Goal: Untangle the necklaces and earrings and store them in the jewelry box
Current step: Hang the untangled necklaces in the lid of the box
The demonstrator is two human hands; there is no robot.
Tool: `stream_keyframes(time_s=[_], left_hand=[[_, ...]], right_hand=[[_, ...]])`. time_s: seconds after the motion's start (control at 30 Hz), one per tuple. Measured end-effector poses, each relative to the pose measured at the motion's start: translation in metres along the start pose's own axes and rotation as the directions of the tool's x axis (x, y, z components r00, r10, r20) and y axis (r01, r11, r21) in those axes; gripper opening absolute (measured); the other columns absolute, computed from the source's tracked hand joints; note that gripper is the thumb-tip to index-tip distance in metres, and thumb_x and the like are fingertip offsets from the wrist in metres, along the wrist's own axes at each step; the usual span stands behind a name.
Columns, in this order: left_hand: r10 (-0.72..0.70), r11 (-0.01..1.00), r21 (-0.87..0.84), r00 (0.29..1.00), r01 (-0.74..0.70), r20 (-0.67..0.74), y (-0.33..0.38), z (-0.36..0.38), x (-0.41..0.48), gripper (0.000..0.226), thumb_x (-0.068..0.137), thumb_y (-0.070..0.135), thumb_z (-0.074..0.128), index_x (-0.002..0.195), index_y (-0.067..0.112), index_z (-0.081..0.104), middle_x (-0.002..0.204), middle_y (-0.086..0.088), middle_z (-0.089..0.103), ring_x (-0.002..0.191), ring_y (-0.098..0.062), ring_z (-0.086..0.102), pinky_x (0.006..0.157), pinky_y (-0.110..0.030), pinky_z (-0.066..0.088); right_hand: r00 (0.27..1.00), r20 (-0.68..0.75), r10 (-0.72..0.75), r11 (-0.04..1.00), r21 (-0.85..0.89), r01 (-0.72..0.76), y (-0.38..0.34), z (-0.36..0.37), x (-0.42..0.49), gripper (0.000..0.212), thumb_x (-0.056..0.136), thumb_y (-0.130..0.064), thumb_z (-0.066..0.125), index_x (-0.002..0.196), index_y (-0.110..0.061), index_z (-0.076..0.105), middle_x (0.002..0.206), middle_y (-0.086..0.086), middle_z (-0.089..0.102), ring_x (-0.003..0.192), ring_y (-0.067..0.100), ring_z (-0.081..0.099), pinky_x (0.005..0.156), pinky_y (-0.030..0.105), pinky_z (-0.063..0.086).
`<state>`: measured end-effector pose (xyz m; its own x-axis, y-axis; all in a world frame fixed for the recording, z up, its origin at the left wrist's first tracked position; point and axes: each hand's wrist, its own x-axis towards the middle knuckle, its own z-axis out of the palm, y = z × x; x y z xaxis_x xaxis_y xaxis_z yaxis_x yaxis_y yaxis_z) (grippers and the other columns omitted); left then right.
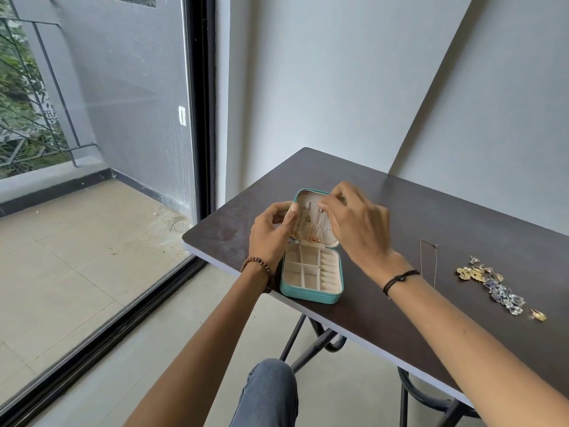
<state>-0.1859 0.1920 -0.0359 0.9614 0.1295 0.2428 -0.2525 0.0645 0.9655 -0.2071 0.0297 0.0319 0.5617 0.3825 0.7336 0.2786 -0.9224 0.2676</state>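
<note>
A small teal jewelry box point(311, 292) lies open near the table's left front edge, its cream compartments showing. Gold necklaces with orange pendants point(311, 232) hang inside the raised lid. My left hand point(271, 232) grips the lid's left edge with thumb and curled fingers. My right hand point(357, 223) reaches over the lid's top right, fingertips pinching at a necklace near the hooks. A thin chain point(428, 260) lies on the table to the right. Further right is a pile of earrings point(492, 285) in gold, silver and blue.
The dark brown table point(400, 211) stands against a white wall, its left end by a glass sliding door. A single gold earring point(538, 315) lies apart from the pile. My knee in grey trousers point(271, 386) is under the front edge.
</note>
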Motion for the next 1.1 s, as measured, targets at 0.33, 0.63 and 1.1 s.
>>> stream_keyframes(time_s=[0.33,0.63,1.1], left_hand=[[-0.015,1.0,0.026,1.0,0.015,0.002,-0.0013,0.0017,0.0004,0.044,0.078,0.067,0.061,0.098,0.029,0.073,0.094,0.006,0.075,0.093,-0.015,0.071,0.088,-0.046,0.057],[-0.008,0.999,0.051,1.0,0.008,0.002,-0.0004,0.0015,0.0006,0.046,0.078,0.068,0.059,0.098,0.029,0.072,0.094,0.008,0.075,0.093,-0.014,0.07,0.086,-0.046,0.058],[0.001,0.998,0.058,1.0,0.0,-0.013,0.0014,0.001,-0.0005,0.043,0.079,0.063,0.062,0.098,0.025,0.073,0.092,0.008,0.075,0.091,-0.012,0.071,0.086,-0.046,0.058]], right_hand=[[0.996,-0.084,-0.032,0.983,-0.183,0.016,-0.0007,0.0074,0.0019,0.022,0.08,-0.011,0.079,0.075,-0.023,0.062,0.077,-0.005,0.051,0.064,0.015,0.049,0.048,0.025,0.022],[0.991,-0.13,-0.041,0.988,-0.151,0.021,0.0009,0.01,0.0003,0.017,0.086,-0.012,0.075,0.078,-0.023,0.064,0.081,-0.005,0.056,0.066,0.015,0.054,0.048,0.024,0.022],[0.987,-0.154,0.047,0.996,0.079,-0.035,0.0037,0.0041,0.0095,0.009,0.088,-0.025,0.076,0.079,-0.027,0.073,0.085,-0.009,0.063,0.07,0.015,0.062,0.041,0.022,0.037]])
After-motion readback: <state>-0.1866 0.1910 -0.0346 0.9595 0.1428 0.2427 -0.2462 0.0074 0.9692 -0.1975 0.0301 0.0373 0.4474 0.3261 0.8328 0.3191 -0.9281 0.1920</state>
